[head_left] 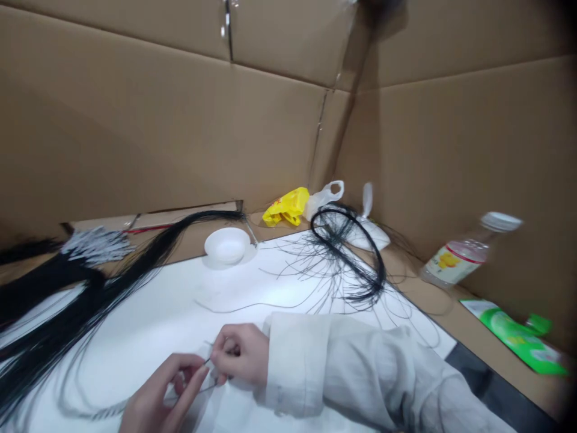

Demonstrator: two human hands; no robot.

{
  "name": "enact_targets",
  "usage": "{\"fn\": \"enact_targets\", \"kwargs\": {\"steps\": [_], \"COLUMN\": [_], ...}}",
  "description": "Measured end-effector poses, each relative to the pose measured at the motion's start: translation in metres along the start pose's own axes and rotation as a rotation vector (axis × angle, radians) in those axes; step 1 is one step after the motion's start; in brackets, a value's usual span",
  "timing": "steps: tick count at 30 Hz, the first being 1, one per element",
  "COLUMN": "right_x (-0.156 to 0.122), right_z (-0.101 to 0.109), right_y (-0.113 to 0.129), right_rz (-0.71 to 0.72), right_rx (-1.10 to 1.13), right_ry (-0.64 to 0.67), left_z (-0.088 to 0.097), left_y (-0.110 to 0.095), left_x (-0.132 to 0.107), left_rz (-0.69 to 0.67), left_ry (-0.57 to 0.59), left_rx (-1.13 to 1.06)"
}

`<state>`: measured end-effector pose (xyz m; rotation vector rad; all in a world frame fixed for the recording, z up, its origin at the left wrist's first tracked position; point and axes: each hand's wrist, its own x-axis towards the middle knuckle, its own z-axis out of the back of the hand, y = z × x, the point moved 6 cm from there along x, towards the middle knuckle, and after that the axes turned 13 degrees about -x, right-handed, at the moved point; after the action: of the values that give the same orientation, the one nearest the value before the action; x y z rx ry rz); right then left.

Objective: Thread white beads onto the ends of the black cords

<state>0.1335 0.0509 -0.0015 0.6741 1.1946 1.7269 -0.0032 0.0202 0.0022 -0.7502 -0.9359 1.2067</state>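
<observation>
In the head view, at the bottom, left of centre, I see the left hand (166, 394) and right hand (243, 355), fingers of each pinched on a thin, dark strand (207, 361) over the white desk (148, 337). Light, close pinches with the strand gently taut should serve best. Near mid-frame, a round white bowl (226, 245) shows its pale inside; a crumpled yellow plastic bag (287, 207) hides any contents. At right, a clear plastic bottle (455, 260) with a white cap leaves its fill hard to tell.
</observation>
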Motion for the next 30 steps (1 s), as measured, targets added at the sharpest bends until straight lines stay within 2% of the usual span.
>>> {"fn": "enact_targets", "kwargs": {"steps": [4, 8, 18, 30], "right_x": [0.004, 0.007, 0.006, 0.005], "right_z": [-0.005, -0.004, -0.005, -0.004], "right_y": [-0.007, -0.005, -0.004, -0.001], "right_rz": [-0.017, -0.016, -0.047, -0.043], "right_rx": [0.089, 0.085, 0.048, 0.045], "right_ry": [-0.006, 0.031, 0.038, 0.075], "left_z": [-0.002, -0.001, 0.0, -0.004], "left_y": [-0.013, -0.02, -0.015, -0.016], "left_x": [0.0, -0.001, -0.001, 0.0], "left_rz": [0.019, 0.061, 0.082, 0.168], "left_ry": [0.018, 0.022, 0.037, 0.073], "left_rx": [0.007, -0.045, -0.125, -0.251]}}
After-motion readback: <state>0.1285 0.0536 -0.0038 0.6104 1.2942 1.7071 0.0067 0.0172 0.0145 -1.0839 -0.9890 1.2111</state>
